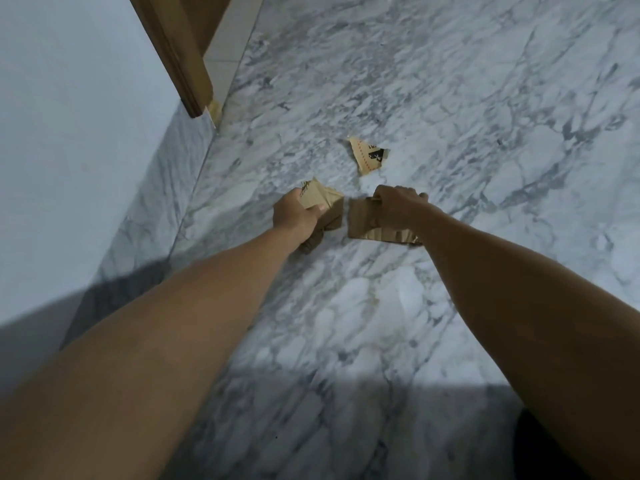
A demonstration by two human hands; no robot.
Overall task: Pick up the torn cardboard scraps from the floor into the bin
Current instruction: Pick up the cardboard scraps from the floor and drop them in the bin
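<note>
Both my arms reach down to the marble floor [450, 116]. My left hand [292, 216] grips a bunch of brown cardboard scraps [323, 202], its thumb pressed across them. My right hand [394, 206] grips a wider brown cardboard scrap [367, 225] whose ragged lower edge shows below my wrist. A smaller triangular scrap [367, 155] with red dashes and black print lies on the floor just beyond both hands. No bin is in view.
A pale wall [69, 133] with a marble skirting [166, 188] runs along the left. A wooden door frame [180, 57] stands at the upper left. A dark shadow covers the floor near the bottom edge.
</note>
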